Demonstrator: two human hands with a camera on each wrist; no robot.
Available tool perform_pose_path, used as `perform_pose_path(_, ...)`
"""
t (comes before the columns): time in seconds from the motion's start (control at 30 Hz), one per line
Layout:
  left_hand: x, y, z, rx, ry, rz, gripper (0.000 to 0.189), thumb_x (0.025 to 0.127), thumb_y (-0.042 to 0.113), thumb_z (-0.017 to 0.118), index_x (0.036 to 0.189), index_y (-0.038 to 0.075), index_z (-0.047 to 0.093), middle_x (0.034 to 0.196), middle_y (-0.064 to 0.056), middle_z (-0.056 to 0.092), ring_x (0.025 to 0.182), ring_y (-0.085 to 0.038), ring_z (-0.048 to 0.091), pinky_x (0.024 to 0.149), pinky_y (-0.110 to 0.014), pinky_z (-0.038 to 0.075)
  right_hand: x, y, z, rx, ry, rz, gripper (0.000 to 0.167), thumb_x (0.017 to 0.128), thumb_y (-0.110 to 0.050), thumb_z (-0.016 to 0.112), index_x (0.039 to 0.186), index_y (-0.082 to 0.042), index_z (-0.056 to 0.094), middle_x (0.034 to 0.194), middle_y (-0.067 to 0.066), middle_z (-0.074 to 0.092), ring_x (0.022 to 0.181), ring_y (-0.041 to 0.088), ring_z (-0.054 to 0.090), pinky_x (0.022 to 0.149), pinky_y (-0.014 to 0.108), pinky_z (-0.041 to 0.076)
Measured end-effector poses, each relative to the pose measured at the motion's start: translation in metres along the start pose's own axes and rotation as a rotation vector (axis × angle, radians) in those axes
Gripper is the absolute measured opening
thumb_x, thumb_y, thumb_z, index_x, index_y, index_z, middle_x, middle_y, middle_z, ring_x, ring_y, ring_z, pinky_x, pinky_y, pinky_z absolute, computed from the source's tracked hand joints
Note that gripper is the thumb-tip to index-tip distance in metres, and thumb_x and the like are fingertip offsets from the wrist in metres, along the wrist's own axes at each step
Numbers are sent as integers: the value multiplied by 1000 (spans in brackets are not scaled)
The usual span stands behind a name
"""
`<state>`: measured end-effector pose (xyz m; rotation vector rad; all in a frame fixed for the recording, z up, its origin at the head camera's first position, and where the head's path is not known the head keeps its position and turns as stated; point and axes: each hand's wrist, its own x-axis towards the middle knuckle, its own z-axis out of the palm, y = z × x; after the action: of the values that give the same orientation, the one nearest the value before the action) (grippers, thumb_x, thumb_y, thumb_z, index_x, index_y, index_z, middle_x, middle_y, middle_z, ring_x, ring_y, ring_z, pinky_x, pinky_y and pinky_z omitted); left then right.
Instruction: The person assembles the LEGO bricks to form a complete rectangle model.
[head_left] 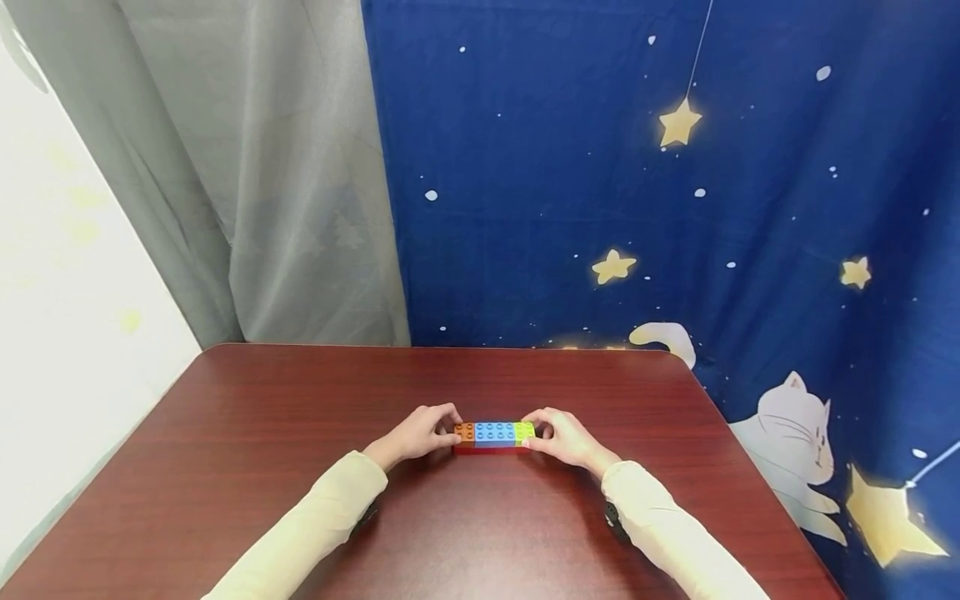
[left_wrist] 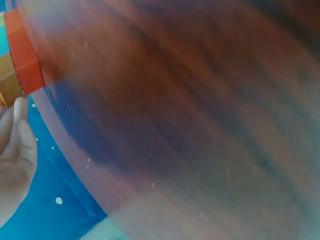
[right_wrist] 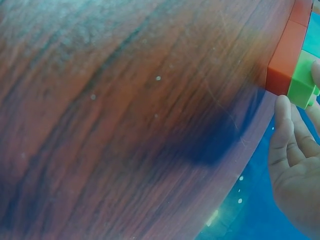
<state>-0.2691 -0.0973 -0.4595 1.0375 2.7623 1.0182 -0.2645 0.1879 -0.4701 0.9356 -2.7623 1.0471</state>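
Observation:
On the table lies a short row of studded toy building bricks. A blue brick sits in the middle, an orange brick at its left end and a lime-green brick at its right. Beneath all three runs a red brick layer; the right wrist view shows a seam across this red layer. My left hand pinches the orange brick between thumb and fingers. At the opposite end, my right hand pinches the lime-green brick the same way. Both wrist views catch the bricks only at their edge.
The dark red wooden table has rounded far corners. Behind it hang a grey curtain and a blue curtain with stars and a cat. A bright white surface borders the left side.

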Motion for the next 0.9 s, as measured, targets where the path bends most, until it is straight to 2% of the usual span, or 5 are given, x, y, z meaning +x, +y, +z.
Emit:
perform_pose_path(0.27, -1, -5, 0, -150, -31, -38, 20, 79, 14, 66, 94, 6, 54, 80, 0, 61, 57, -11, 53, 52, -24, 43, 0, 0, -1, 7, 1, 4, 31, 74, -16, 71, 102, -10, 60, 83, -3, 57, 59, 9, 50, 55, 23, 43)
perform_pose_path(0.37, -1, -6, 1, -163, -23, -29, 20, 80, 13, 66, 95, 6, 54, 82, -1, 62, 56, -10, 53, 52, -24, 44, 1, 0, -2, 11, 6, 1, 30, 74, -16, 71, 102, -10, 60, 83, -2, 56, 59, 11, 50, 55, 24, 43)
perform_pose_path(0.47, 0, -4, 0, -113, -23, -20, 20, 79, 14, 66, 94, 6, 54, 81, 0, 61, 59, -9, 52, 55, -24, 43, 1, 0, -2, 8, 4, 7, 30, 74, -16, 71, 102, -10, 60, 82, -2, 56, 60, 10, 50, 55, 23, 42)
perform_pose_path(0.73, 6, 6, -2, 155, -13, -35, 30, 76, 27, 69, 98, 10, 58, 91, 0, 56, 82, -14, 51, 74, -32, 42, 1, 1, -1, 10, -7, 9, 31, 74, -16, 71, 102, -10, 60, 82, -2, 57, 58, 8, 50, 54, 23, 43)
perform_pose_path(0.9, 11, 11, 2, 287, 4, -1, 27, 74, 32, 69, 91, 13, 62, 83, 4, 52, 77, -12, 45, 70, -30, 40, 2, 1, -1, 7, -9, 22, 31, 74, -16, 71, 103, -10, 60, 83, -2, 57, 59, 8, 50, 54, 24, 43)
